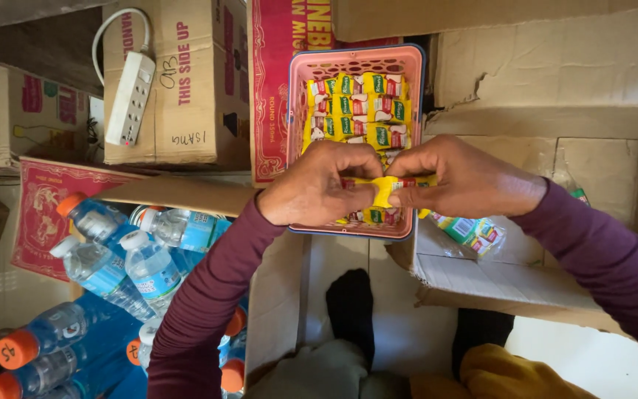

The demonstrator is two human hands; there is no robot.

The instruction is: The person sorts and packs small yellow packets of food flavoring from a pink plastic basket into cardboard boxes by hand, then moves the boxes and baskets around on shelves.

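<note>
my left hand (319,185) and right hand (467,181) hide the pink basket's (356,55) lower sachet rows | yellow sachet (385,188) mostly covered by my fingers | blue bottles (53,347) cut off at bottom-left edge

The yellow sachets (367,111) looked like glossy foil, the pink basket (295,111) smooth plastic, the boxes (555,66) matt rough cardboard, the bottles (149,266) clear shiny plastic.
</note>
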